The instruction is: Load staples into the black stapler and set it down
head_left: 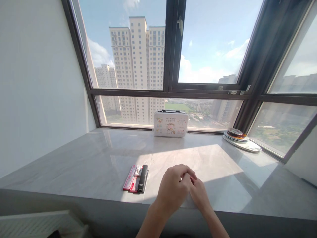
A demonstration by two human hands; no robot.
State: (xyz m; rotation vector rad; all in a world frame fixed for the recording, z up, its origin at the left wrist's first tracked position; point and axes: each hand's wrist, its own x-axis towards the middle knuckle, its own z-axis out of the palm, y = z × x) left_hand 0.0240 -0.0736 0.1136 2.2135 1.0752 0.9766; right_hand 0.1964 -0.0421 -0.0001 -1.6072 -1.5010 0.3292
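My left hand (174, 185) and my right hand (198, 191) are clasped together above the front of the grey marble windowsill (94, 165). The left fingers curl over the right ones, which they partly hide. Both hands are closed on each other, and no object shows between them. To the left of them, a black stapler (142, 179) lies on the sill. Beside the stapler are red-and-white small boxes (129, 181), with a small whitish item (138, 170) on top that I cannot identify.
A white case with cartoon prints (170, 125) stands upright against the window. Stacked plates (236, 136) sit in the far right corner. The sill's front edge (74, 195) drops off towards me, with a white panel (37, 224) below left. A wall (37, 82) bounds the left side.
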